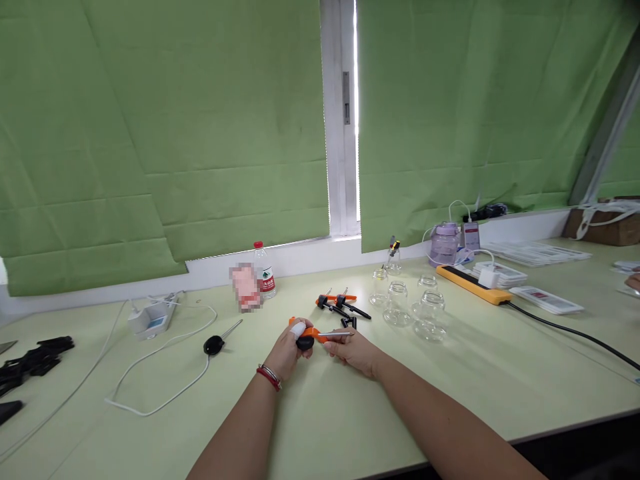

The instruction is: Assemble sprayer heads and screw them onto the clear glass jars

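Near the middle of the table, my left hand (285,352) is closed around an orange-and-black part (311,333) with a rounded black end. A thin metal rod (335,334) extends from it to the right. My right hand (354,351) pinches the orange end beside the rod. Just beyond my hands lie similar orange-and-black parts (345,300) with metal rods, and small black pieces (349,323). Several clear glass jars (397,307) stand to the right of them. What kind of thing the held part is I cannot make out.
Left of my hands lie a black-handled screwdriver-like tool (214,345), a white cable (135,363) and a power strip (150,322). A water bottle (267,273) stands by the wall. At right are an orange power strip (473,285), a purple jug (444,245) and flat white packs (547,300).
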`<state>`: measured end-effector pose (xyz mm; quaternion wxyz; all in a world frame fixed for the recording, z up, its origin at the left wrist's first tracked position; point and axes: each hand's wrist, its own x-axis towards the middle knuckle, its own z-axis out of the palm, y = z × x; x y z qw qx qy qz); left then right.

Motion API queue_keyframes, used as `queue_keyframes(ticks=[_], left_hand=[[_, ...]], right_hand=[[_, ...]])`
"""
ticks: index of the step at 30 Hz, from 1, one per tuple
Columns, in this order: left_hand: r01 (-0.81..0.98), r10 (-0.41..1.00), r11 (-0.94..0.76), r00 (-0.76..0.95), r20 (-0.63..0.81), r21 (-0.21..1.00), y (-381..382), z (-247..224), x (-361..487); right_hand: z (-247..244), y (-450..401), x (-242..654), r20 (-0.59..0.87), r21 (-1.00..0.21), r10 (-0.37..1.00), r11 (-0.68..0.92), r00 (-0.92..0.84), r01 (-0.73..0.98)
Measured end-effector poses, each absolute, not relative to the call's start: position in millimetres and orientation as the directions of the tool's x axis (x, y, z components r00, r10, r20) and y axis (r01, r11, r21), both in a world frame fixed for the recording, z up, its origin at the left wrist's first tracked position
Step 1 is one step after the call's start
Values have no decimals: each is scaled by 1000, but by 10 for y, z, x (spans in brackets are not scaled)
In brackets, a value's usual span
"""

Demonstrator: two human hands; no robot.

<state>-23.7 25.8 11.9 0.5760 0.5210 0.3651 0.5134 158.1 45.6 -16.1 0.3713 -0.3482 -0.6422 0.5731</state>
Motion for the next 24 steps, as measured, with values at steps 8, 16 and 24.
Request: queue_keyframes(ticks=[8,16,24], left_hand=[[-242,970,-38,223,94,970,263,123,-240],[-271,963,-7,256,79,962,277,101,-226],[-310,960,16,270,72,950,283,76,-239]], right_hand=[[-118,434,1582,40,-999,883,46,-469,0],[-140,470,1594,58,-998,880,34,-472,-60],[-146,466,1578,48,-996,887,11,-459,-84]])
